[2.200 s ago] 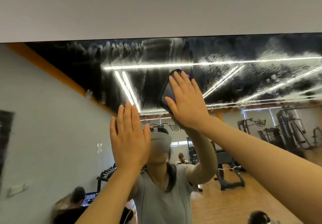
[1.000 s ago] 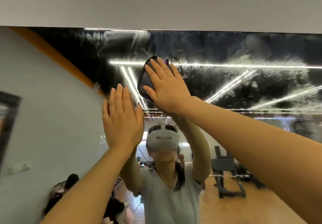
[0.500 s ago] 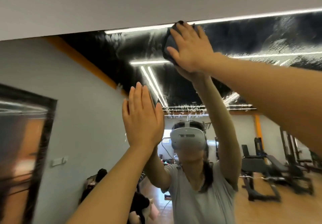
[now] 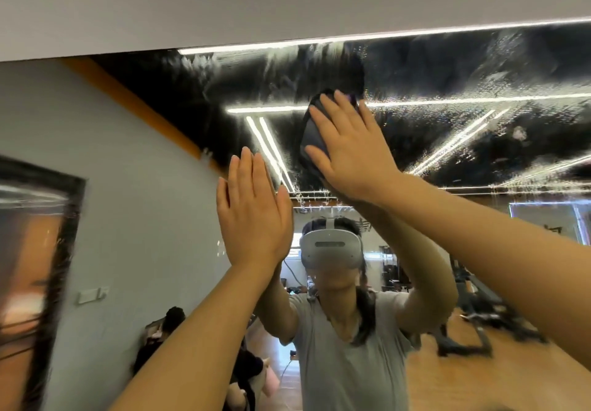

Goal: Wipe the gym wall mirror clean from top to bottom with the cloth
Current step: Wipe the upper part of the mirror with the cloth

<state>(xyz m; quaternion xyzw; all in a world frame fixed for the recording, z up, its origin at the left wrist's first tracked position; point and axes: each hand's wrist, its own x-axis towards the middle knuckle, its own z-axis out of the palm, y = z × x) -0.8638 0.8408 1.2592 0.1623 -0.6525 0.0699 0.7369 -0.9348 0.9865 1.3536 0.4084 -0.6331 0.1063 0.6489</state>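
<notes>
Two hands are raised against the large wet-streaked wall mirror point(image 4: 447, 68). Nearest, the left hand point(image 4: 252, 209) lies flat, fingers straight, bracing at 7 o'clock of the right hand point(image 4: 348, 148). That one presses the dark folded cloth point(image 4: 311, 135) with spread fingers, having dropped from the top edge half a second ago; the downward stroke is under way.

Cloth point(image 4: 311, 137) mostly hidden under right hand point(image 4: 350, 151)
</notes>
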